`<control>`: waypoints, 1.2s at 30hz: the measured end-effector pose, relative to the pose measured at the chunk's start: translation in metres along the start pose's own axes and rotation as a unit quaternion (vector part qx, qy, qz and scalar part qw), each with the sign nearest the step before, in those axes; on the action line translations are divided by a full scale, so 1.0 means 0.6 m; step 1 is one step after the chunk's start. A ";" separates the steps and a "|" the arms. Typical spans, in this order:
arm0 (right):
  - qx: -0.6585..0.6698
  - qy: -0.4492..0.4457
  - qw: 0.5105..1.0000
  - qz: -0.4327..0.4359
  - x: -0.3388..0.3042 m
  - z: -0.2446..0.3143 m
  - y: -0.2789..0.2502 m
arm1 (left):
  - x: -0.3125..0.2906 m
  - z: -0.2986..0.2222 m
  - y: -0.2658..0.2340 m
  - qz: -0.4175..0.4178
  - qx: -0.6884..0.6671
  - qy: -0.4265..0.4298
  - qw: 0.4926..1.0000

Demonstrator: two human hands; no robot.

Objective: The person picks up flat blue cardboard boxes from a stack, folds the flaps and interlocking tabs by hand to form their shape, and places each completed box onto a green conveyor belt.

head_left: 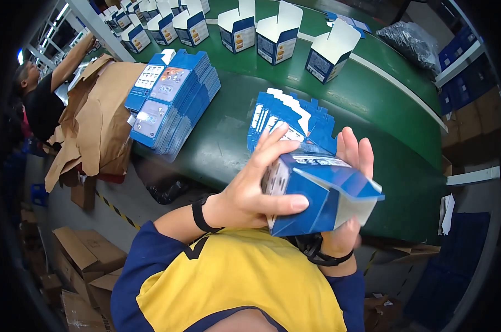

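**Squaring up a carton, flap end open**

The work in hand looks like erecting a flat carton into a box. The small blue-and-white printed cardboard carton (pixel 317 191) is held up close to the chest, above the near edge of the dark green conveyor belt (pixel 234 144), with one end flap standing open toward the lower right. To do this well, I judge the walls want pressing evenly from both sides so the creases fold true — squeezing one corner alone would likely skew the tube or crush a panel. The open flap wants keeping free of the fingers until the body is square.

The left hand (pixel 250 191) wraps the carton's near side: its thumb lies along the lower front face, its fingers are spread and reach up over the top edge. The right hand (pixel 353 160) backs the far side, palm flat against the carton with fingers extended upward — pressed on rather than curled round. Both hands carry the carton between them.

Just beyond the hands a fanned stack of flat blue carton blanks (pixel 289 119) lies on the belt; a taller stack of flat blanks (pixel 173 99) sits to the left beside crumpled brown wrapping paper (pixel 95 122). Erected open-topped cartons (pixel 278 33) stand in a row farther along.
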State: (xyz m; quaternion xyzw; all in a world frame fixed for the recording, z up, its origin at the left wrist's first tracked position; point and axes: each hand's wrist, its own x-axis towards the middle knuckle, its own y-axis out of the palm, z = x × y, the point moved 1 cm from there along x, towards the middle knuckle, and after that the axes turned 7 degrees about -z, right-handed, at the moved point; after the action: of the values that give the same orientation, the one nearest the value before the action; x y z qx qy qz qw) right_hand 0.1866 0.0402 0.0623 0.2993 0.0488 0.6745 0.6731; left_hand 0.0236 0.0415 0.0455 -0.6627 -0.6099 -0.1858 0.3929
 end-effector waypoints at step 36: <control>-0.246 0.003 0.955 0.165 0.035 -0.014 -0.021 | 0.042 0.001 -0.040 0.110 -0.067 0.006 0.992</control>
State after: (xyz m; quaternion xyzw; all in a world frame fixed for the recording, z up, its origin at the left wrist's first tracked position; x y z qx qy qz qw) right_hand 0.1955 0.0636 0.0563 0.1264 -0.1662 0.7680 0.6055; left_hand 0.0055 0.0574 0.0705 -0.7496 -0.5170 -0.1863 0.3690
